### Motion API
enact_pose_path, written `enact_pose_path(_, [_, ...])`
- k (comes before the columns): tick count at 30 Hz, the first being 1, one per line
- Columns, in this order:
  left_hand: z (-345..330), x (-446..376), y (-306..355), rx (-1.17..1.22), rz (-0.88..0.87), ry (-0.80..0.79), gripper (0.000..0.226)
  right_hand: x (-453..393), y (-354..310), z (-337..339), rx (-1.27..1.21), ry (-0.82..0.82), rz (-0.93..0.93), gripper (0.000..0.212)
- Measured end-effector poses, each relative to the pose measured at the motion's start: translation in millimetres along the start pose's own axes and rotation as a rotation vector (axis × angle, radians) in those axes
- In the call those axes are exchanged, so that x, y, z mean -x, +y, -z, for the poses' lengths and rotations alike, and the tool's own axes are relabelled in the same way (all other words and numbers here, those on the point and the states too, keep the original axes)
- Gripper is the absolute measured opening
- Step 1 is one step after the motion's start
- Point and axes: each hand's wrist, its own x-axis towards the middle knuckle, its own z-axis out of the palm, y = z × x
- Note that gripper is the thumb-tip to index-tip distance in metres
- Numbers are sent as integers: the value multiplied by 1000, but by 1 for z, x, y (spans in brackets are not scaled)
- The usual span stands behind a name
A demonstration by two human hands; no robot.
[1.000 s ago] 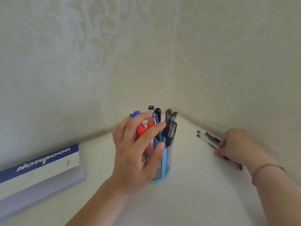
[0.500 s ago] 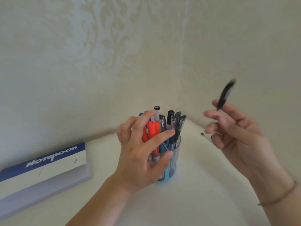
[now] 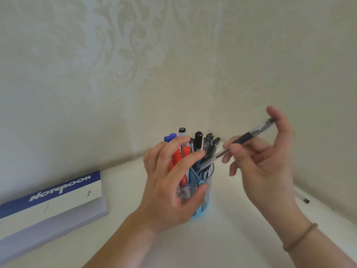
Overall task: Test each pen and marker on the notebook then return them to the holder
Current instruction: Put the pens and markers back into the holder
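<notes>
A clear blue-based pen holder (image 3: 206, 200) stands on the white table near the wall corner, filled with several red, blue and black pens and markers (image 3: 198, 141). My left hand (image 3: 170, 182) wraps around the holder's left side. My right hand (image 3: 264, 163) grips a black-grip clear pen (image 3: 241, 139), tilted with its lower end dipping into the holder's right compartment. A closed blue and white notebook (image 3: 58, 198) lies flat at the left. Another pen (image 3: 302, 198) lies on the table behind my right wrist.
Patterned walls meet in a corner just behind the holder. The white table (image 3: 222, 238) runs along both walls.
My right hand picked a pen off the table at the right, lifted it, then swung it left so its end enters the holder. My left hand stayed on the holder.
</notes>
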Motion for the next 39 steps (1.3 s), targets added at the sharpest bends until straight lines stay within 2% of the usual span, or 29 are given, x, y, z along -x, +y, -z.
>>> enact_pose_path(1, [0,0,0,2,2,-3,49,2,2,-1,100,-30,6,75])
enact_pose_path(3, [1,0,-1,6,11,-14,52,3,4,0,296,-95,51,75])
enact_pose_path(5, [2,0,-1,16,17,-22,54,2,3,2,421,-154,144,65])
enact_pose_path(7, [2,0,-1,29,12,-14,55,1,5,3,618,-243,289,47])
enact_pose_path(9, [2,-1,-1,40,3,-1,57,3,6,2,701,-323,328,42])
enact_pose_path(11, [3,-1,-2,43,-3,10,57,0,5,5,577,-333,269,40])
enact_pose_path(13, [3,-1,-3,33,-3,13,54,-11,7,20,451,-194,130,30])
enact_pose_path(14, [3,-1,-3,25,-5,10,53,-18,12,35,512,-111,14,24])
enact_pose_path(15, [2,-1,-3,22,-9,7,51,-25,20,53,721,-74,-122,15])
enact_pose_path(17, [3,-1,-4,36,-13,7,49,-34,37,86,1216,-140,-439,4])
enact_pose_path(19, [4,-2,-4,66,-13,15,50,-35,50,103,1390,-185,-629,13])
enact_pose_path(26, [7,-1,-8,113,15,8,54,-29,62,87,1577,-331,-645,9])
enact_pose_path(29, [6,-1,-6,99,21,11,56,-29,63,87,1413,-284,-469,7])
enact_pose_path(32, [6,-1,-5,86,29,10,60,-29,42,72,791,-116,-268,11])
enact_pose_path(34, [5,0,-6,97,44,11,65,-26,17,62,361,-35,-214,13])
enact_pose_path(35, [5,1,-6,118,53,11,68,-24,3,59,161,-62,-206,7])
enact_pose_path(36, [5,1,-6,150,62,11,70,-23,-7,58,-22,-116,-216,13])
enact_pose_path(38, [6,2,-5,218,71,9,70,-22,-19,60,-294,-236,-279,43])
enact_pose_path(39, [6,2,-5,245,71,6,69,-22,-20,60,-332,-239,-289,49])
